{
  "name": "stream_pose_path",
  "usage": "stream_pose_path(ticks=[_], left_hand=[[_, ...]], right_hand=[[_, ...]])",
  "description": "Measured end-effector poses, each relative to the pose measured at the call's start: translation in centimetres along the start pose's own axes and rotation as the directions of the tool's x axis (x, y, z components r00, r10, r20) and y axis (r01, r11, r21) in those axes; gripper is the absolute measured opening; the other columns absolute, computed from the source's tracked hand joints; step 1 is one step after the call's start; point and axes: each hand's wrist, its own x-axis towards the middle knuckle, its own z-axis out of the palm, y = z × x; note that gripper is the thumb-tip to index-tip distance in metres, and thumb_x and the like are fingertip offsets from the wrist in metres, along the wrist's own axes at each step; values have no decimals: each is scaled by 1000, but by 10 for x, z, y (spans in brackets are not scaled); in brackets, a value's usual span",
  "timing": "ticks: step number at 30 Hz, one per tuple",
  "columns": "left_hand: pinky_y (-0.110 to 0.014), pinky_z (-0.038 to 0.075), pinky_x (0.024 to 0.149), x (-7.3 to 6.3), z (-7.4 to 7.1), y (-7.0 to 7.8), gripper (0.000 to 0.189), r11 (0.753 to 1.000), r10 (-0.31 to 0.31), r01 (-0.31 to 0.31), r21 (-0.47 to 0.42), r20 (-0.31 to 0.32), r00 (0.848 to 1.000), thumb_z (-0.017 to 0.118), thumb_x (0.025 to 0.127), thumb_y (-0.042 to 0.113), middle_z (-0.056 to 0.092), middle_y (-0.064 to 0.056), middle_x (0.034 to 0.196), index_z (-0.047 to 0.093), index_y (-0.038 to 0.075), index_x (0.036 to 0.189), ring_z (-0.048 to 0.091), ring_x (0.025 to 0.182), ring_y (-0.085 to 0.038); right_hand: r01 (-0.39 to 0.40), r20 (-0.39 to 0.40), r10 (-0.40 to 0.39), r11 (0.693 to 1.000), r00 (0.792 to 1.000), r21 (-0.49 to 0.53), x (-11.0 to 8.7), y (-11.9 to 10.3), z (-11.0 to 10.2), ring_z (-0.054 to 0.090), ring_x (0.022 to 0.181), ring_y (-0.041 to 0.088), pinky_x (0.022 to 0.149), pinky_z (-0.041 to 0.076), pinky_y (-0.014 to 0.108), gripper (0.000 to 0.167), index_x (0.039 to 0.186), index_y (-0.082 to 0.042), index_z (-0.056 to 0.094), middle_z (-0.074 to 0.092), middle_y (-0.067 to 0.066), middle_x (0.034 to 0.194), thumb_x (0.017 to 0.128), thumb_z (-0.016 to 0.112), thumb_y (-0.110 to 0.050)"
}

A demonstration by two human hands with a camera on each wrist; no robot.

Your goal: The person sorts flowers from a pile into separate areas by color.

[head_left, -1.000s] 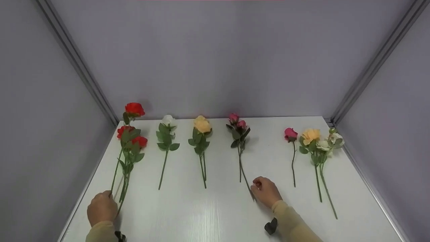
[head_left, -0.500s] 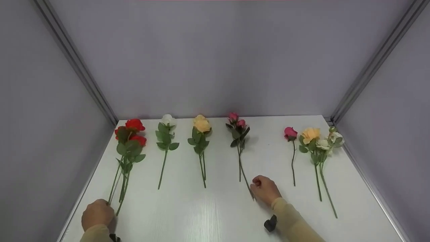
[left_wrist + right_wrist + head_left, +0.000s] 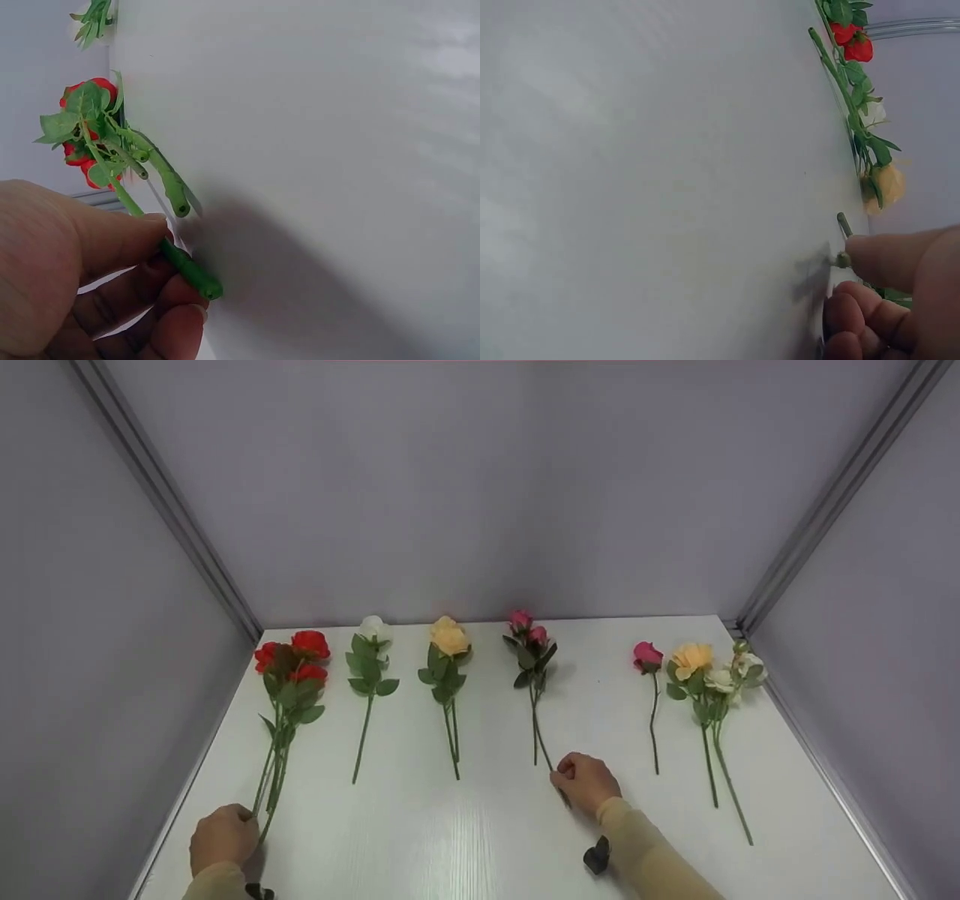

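At the table's left, several red roses [image 3: 310, 645] lie together, stems toward me. My left hand [image 3: 223, 840] pinches one red rose's green stem [image 3: 196, 277] between thumb and fingers near its cut end; other stem ends lie just beyond in the left wrist view. Two dark-pink roses [image 3: 537, 636] lie right of centre with crossing stems. The thumb and index finger of my right hand [image 3: 585, 784] pinch the longer of these stems near its lower end. In the right wrist view that stem tip [image 3: 843, 259] pokes out beside the thumb, most of it hidden behind the hand.
Between the hands lie a white rose [image 3: 374, 628] and a pair of yellow roses [image 3: 450, 640]. Farther right are a single pink rose [image 3: 647, 657], a yellow rose [image 3: 691, 660] and white flowers [image 3: 720, 681]. Grey walls [image 3: 480, 495] enclose the white table [image 3: 420, 847] on three sides.
The left hand has drawn its red rose down toward me, its bloom now among the other red ones, then shifted slightly right. The right hand has moved slightly left onto the pink rose's stem.
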Motion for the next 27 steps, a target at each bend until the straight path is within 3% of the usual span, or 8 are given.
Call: stream_pose_path(ticks=[4,9,17,27], left_hand=[[-37,47,55,-1,1,0,19,1000,-3,3,-24,9,1000,55,87,7,66,-10,70,67,-8,89,59,62,-22],[-38,47,54,-3,0,-1,18,1000,-9,9,-25,12,1000,55,85,7,64,-7,66,67,-6,83,58,60,-22],[-46,49,60,-4,-4,-2,24,999,-40,40,9,20,999,56,86,12,67,-17,77,65,-10,94,63,68,-30],[-50,50,64,-4,7,2,30,999,-35,35,-11,3,999,56,88,16,67,-24,86,64,-11,99,64,75,-38]], right_hand=[[-14,6,14,1000,1000,-8,3,4,0,51,68,13,64,42,33,15,85,-17,64,57,-6,74,89,67,-32],[-15,7,15,1000,1000,3,6,8,0,50,68,13,63,41,32,17,84,-19,65,57,-7,74,90,66,-35],[8,30,-9,999,1000,33,9,3,-1,50,70,14,66,41,33,20,87,-19,65,57,-7,76,91,64,-38],[-13,22,12,999,1000,53,6,11,0,49,69,13,65,39,32,22,87,-18,64,55,-7,73,90,65,-39]])
